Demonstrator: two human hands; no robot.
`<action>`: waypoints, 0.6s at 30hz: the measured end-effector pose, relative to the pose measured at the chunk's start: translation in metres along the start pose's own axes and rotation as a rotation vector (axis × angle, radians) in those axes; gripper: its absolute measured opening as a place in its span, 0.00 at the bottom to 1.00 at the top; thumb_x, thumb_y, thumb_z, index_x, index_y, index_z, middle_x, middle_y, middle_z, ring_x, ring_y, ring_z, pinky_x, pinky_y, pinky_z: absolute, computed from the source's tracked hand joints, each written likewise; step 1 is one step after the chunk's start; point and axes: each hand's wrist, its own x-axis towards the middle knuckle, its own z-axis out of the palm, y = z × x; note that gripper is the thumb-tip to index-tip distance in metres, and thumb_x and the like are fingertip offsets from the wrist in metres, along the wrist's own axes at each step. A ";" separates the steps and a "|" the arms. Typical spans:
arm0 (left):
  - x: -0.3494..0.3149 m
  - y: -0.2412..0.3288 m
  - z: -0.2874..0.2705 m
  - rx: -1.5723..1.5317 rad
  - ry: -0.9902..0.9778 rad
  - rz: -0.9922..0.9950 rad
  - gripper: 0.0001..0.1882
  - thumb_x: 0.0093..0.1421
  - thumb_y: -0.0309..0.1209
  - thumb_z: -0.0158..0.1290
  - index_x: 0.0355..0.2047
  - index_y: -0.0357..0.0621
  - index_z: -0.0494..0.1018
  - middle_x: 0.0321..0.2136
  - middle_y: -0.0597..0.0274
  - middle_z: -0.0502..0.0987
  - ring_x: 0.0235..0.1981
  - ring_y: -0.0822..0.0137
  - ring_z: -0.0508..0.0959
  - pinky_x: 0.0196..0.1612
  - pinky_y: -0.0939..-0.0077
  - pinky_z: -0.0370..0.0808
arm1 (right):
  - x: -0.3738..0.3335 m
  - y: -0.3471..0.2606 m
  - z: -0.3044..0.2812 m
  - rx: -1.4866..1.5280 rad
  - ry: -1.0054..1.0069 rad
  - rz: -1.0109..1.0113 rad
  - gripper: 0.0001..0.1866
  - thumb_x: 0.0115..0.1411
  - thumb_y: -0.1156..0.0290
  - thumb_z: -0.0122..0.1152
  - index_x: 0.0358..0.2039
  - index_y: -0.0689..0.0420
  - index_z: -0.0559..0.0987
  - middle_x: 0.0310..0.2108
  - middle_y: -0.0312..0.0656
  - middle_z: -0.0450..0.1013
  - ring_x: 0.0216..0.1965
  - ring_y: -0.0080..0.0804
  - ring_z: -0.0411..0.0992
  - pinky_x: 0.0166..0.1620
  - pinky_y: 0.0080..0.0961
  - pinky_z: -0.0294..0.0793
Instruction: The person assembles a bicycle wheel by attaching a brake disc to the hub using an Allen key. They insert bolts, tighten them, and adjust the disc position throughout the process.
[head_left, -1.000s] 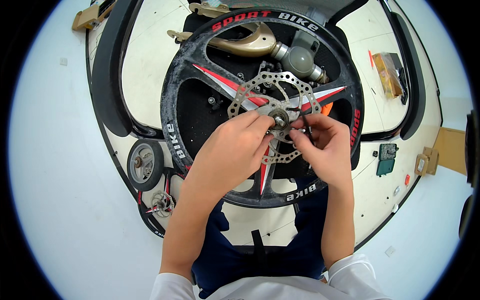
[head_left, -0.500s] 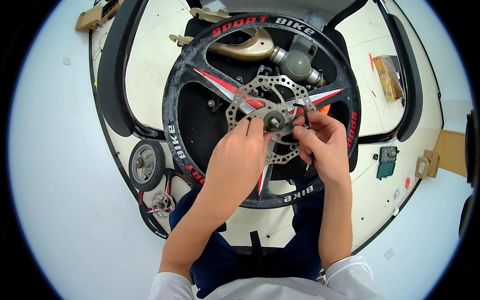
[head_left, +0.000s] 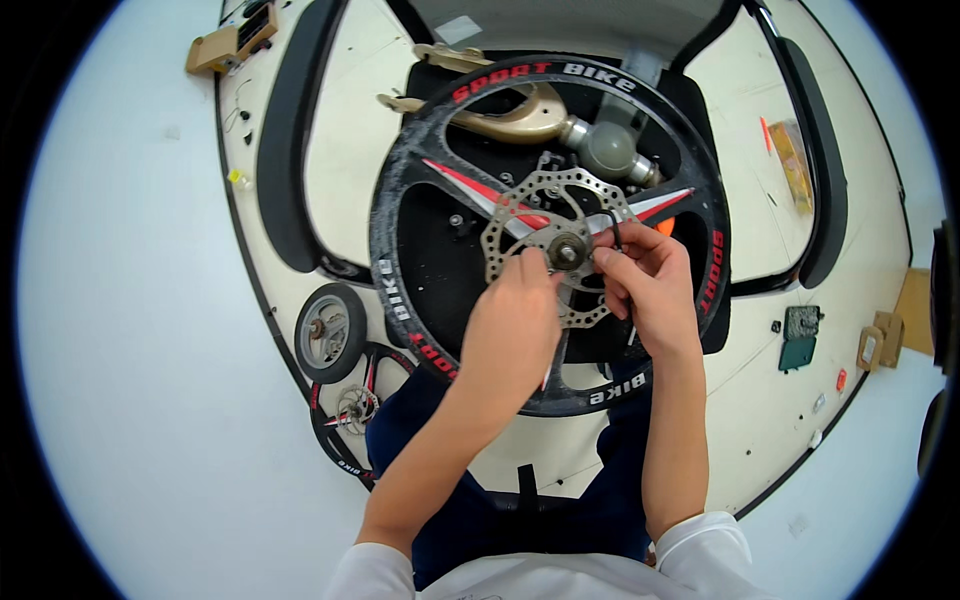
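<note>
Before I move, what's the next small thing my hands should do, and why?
Perhaps shift your right hand slightly and look: it holds a black L-shaped hex key and hides part of the disc brake rotor beside the axle.

White short-sleeved shirt (head_left: 570,582), loose sleeves (head_left: 704,548), seamed hems; dark navy trousers (head_left: 470,525); forearms (head_left: 675,430), fingers (head_left: 522,270) bare.

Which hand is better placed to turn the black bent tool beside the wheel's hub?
Probably the right hand: it holds the black bent tool, close beside the hub. The left hand is on the hub's other side, at the metal disc, away from the tool.
</note>
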 end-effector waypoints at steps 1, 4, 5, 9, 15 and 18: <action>0.001 0.001 0.005 0.003 0.031 -0.005 0.08 0.63 0.25 0.57 0.36 0.33 0.70 0.30 0.42 0.77 0.33 0.40 0.79 0.35 0.51 0.76 | 0.001 -0.001 -0.002 0.013 -0.004 -0.004 0.08 0.59 0.79 0.66 0.37 0.68 0.78 0.25 0.36 0.73 0.17 0.15 0.65 0.17 0.15 0.61; -0.002 -0.002 0.013 -0.079 0.152 0.003 0.08 0.62 0.25 0.58 0.35 0.34 0.71 0.28 0.45 0.77 0.30 0.43 0.80 0.32 0.54 0.76 | 0.002 0.001 -0.001 0.005 -0.030 -0.020 0.08 0.59 0.79 0.66 0.37 0.68 0.78 0.24 0.35 0.73 0.17 0.15 0.65 0.17 0.16 0.61; -0.004 -0.002 0.014 -0.104 0.179 -0.006 0.08 0.62 0.25 0.59 0.35 0.34 0.72 0.28 0.45 0.77 0.29 0.44 0.80 0.31 0.55 0.76 | 0.002 0.002 0.001 0.006 -0.036 -0.026 0.08 0.59 0.79 0.66 0.37 0.68 0.78 0.24 0.35 0.73 0.17 0.15 0.65 0.17 0.16 0.61; -0.004 -0.002 0.014 -0.177 0.239 -0.035 0.08 0.60 0.24 0.61 0.37 0.34 0.74 0.28 0.47 0.77 0.27 0.48 0.79 0.31 0.58 0.75 | 0.002 0.005 -0.002 0.019 -0.050 -0.025 0.08 0.59 0.79 0.66 0.37 0.68 0.78 0.22 0.33 0.71 0.17 0.14 0.64 0.17 0.16 0.61; 0.011 -0.012 -0.008 -0.105 -0.030 0.090 0.10 0.62 0.28 0.58 0.38 0.34 0.71 0.36 0.43 0.77 0.36 0.43 0.80 0.38 0.56 0.79 | 0.002 0.003 -0.001 0.020 -0.042 -0.011 0.08 0.59 0.79 0.65 0.38 0.68 0.78 0.22 0.33 0.71 0.17 0.14 0.64 0.17 0.17 0.61; 0.022 -0.017 -0.020 0.080 -0.153 0.251 0.12 0.63 0.28 0.58 0.41 0.33 0.70 0.37 0.43 0.77 0.38 0.46 0.81 0.40 0.59 0.80 | 0.002 0.003 0.000 0.003 -0.056 -0.013 0.08 0.60 0.78 0.65 0.37 0.68 0.78 0.22 0.33 0.71 0.16 0.15 0.64 0.17 0.17 0.60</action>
